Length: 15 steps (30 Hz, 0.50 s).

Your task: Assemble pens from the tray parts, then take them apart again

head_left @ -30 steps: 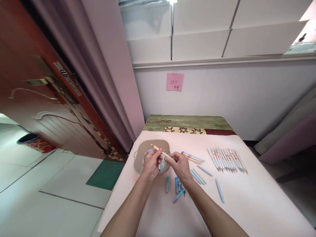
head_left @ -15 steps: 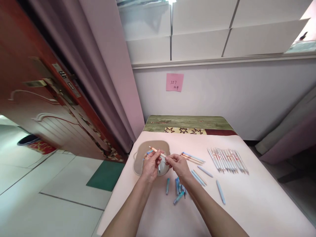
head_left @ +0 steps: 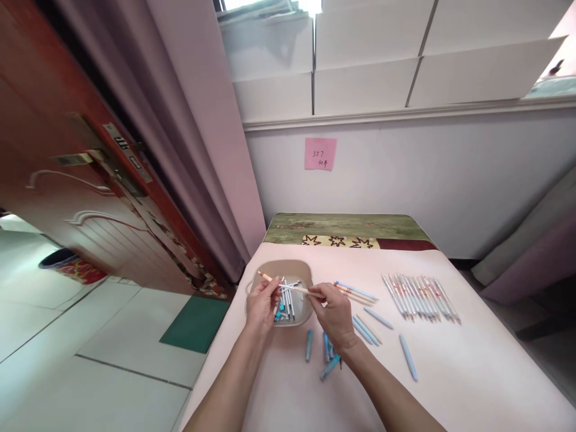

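Note:
Over a beige basket [head_left: 309,271], my left hand [head_left: 260,305] pinches the orange upper part [head_left: 265,276] of a pen. My right hand [head_left: 335,312] has its fingers closed on the cream barrel [head_left: 308,291] of the pen. A thin white length, seemingly the refill, shows between the two hands. Inside the basket lie several white refills [head_left: 288,305] and small blue pieces [head_left: 279,312]. Just right of my right hand are blue and orange pens [head_left: 359,294]. Below it, teal and blue pen parts [head_left: 330,367] lie partly hidden by my wrist.
Pale blue and cream barrels [head_left: 368,330] lie right of my right wrist, with another blue barrel [head_left: 408,359] farther right. A row of pens [head_left: 420,298] lies at the table's right. A pink note [head_left: 320,154] is on the wall. A door [head_left: 90,198] stands left.
My hands have moved apart, and a white length now shows between the orange part and cream barrel. My left hand has shifted left, uncovering more refills in the basket. The view tilted slightly.

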{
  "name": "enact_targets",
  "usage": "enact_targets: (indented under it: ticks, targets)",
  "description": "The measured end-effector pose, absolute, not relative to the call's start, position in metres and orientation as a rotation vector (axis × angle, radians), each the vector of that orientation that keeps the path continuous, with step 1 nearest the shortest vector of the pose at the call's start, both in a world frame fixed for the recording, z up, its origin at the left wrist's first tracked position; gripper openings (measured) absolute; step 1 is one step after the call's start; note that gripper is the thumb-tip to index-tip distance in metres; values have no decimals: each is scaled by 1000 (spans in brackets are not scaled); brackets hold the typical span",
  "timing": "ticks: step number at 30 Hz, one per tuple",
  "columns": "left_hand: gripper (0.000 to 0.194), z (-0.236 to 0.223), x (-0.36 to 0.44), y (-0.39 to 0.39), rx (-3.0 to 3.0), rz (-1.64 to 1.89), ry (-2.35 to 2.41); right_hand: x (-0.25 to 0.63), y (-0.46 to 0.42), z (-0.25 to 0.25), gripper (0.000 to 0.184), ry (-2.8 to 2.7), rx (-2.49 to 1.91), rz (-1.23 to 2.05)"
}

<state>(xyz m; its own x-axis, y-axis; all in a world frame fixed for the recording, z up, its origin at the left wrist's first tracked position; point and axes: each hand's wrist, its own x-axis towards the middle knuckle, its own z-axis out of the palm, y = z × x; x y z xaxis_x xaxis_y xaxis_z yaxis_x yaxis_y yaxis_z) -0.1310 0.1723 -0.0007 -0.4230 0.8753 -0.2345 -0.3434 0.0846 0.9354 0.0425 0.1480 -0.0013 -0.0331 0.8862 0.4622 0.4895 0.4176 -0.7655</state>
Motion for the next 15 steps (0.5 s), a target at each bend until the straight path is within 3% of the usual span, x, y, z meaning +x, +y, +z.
enact_targets:
  ticks: [9,15]
  targets:
    - [24,3,-160,154,1179,1542,1763,44,155,22,16,-1628,-1312,566]
    - [8,7,-157,146,1589,1299,1894,46,151,23,18,-1583,-1295,632]
